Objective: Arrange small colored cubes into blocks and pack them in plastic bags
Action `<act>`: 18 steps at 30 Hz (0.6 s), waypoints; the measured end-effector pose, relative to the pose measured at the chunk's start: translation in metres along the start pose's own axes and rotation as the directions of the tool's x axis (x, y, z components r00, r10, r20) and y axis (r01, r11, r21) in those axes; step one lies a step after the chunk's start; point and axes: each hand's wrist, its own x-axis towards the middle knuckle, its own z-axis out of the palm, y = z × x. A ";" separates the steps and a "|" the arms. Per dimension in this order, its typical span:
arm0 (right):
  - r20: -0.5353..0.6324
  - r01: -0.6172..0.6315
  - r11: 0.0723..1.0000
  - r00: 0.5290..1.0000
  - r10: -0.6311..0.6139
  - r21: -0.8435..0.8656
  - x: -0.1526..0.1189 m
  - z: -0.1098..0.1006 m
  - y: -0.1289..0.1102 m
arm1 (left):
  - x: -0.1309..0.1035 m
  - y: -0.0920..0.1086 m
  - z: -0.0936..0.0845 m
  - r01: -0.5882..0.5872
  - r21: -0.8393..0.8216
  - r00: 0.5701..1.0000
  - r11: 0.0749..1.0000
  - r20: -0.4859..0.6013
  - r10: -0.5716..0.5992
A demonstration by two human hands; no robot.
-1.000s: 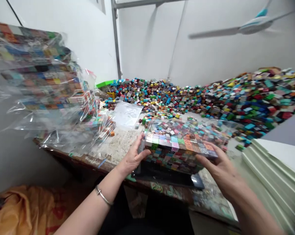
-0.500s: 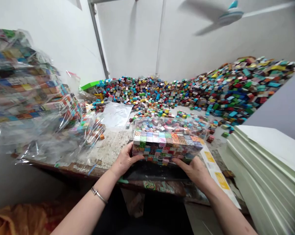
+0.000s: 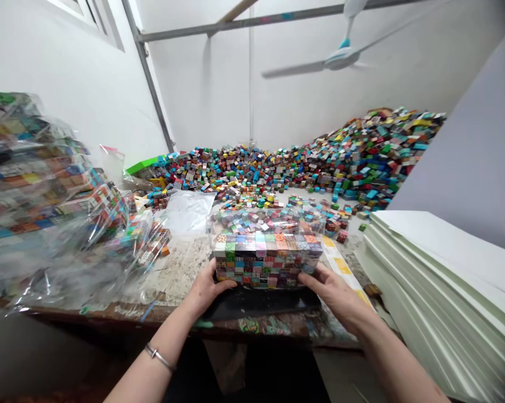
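Note:
A block of many small patterned cubes in a clear plastic bag [image 3: 260, 267] stands in front of me, its open-looking film end rising behind the cubes. My left hand [image 3: 205, 288] grips its left lower corner, thumb across the front face and fingers hidden behind the side. On the right lower corner, my right hand [image 3: 334, 288] holds it the same way, thumb pressed to the front. Beneath the bag lies a black board [image 3: 258, 305] at the table's front edge.
Packed bags of cubes [image 3: 38, 173] are stacked at the left. Loose cubes [image 3: 252, 168] heap along the back wall and rise at right. A flat plastic bag [image 3: 189, 210] lies on the worn table [image 3: 180, 254]. White boards [image 3: 440, 268] pile at right, and a fan [image 3: 340, 59] hangs overhead.
My view has tilted up and shifted right. The bag of cubes has turned to sit more level and square to me. My right thumb has moved outward toward its right corner.

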 end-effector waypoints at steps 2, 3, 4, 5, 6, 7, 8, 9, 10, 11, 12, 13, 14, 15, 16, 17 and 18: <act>0.018 -0.011 1.000 1.000 0.011 0.011 0.002 -0.006 -0.004 | 0.001 -0.002 0.000 0.003 -0.005 1.000 1.000 0.014 -0.003; 0.020 -0.010 1.000 1.000 0.010 0.006 0.003 -0.009 -0.004 | 0.001 -0.003 0.000 0.006 -0.008 1.000 1.000 0.019 -0.006; 0.019 -0.006 1.000 1.000 0.006 0.005 0.005 -0.010 -0.004 | 0.002 -0.005 0.000 0.011 -0.009 1.000 1.000 0.023 -0.011; 0.017 0.004 1.000 1.000 -0.004 0.009 0.007 -0.011 -0.003 | 0.002 -0.006 -0.001 0.017 -0.009 1.000 1.000 0.026 -0.017; 0.016 0.016 1.000 1.000 -0.016 0.019 0.008 -0.011 -0.002 | 0.002 -0.008 -0.001 0.022 -0.009 0.999 1.000 0.026 -0.022; 0.019 0.027 0.999 0.999 -0.027 0.029 0.009 -0.011 0.001 | 0.003 -0.009 -0.001 0.026 -0.007 0.999 1.000 0.027 -0.026; 0.028 0.036 0.999 0.999 -0.037 0.037 0.010 -0.010 0.004 | 0.003 -0.010 -0.001 0.028 -0.004 0.999 1.000 0.027 -0.028; 0.037 0.040 0.999 0.998 -0.041 0.035 0.011 -0.009 0.007 | 0.003 -0.011 -0.001 0.029 0.000 0.999 1.000 0.027 -0.029; 0.046 0.043 0.999 0.998 -0.044 0.014 0.011 -0.008 0.010 | 0.003 -0.011 -0.001 0.028 0.003 0.999 1.000 0.029 -0.028; 0.048 0.048 0.999 0.998 -0.047 -0.026 0.011 -0.006 0.013 | 0.003 -0.012 -0.002 0.026 0.007 0.999 1.000 0.035 -0.026; 0.043 0.058 0.995 0.998 -0.055 -0.083 0.011 -0.005 0.016 | 0.004 -0.012 -0.002 0.023 0.011 0.999 1.000 0.044 -0.024; 0.030 0.070 0.986 0.997 -0.066 -0.152 0.011 -0.004 0.018 | 0.004 -0.012 -0.002 0.020 0.016 0.998 1.000 0.055 -0.021; 0.010 0.081 0.971 0.997 -0.081 -0.225 0.011 -0.004 0.019 | 0.004 -0.013 -0.003 0.015 0.021 0.998 1.000 0.066 -0.016; -0.008 0.089 0.951 0.995 -0.096 -0.295 0.011 -0.004 0.020 | 0.005 -0.013 -0.003 0.009 0.026 0.997 1.000 0.077 -0.011; -0.020 0.095 0.930 0.994 -0.109 -0.354 0.011 -0.004 0.021 | 0.005 -0.014 -0.003 0.002 0.032 0.996 0.999 0.084 -0.005; -0.027 0.100 0.909 0.992 -0.122 -0.404 0.011 -0.004 0.023 | 0.005 -0.015 -0.003 -0.005 0.038 0.996 0.999 0.089 0.002; -0.030 0.111 0.886 0.990 -0.139 -0.449 0.012 -0.005 0.026 | 0.006 -0.017 -0.004 -0.012 0.041 0.996 0.999 0.093 0.008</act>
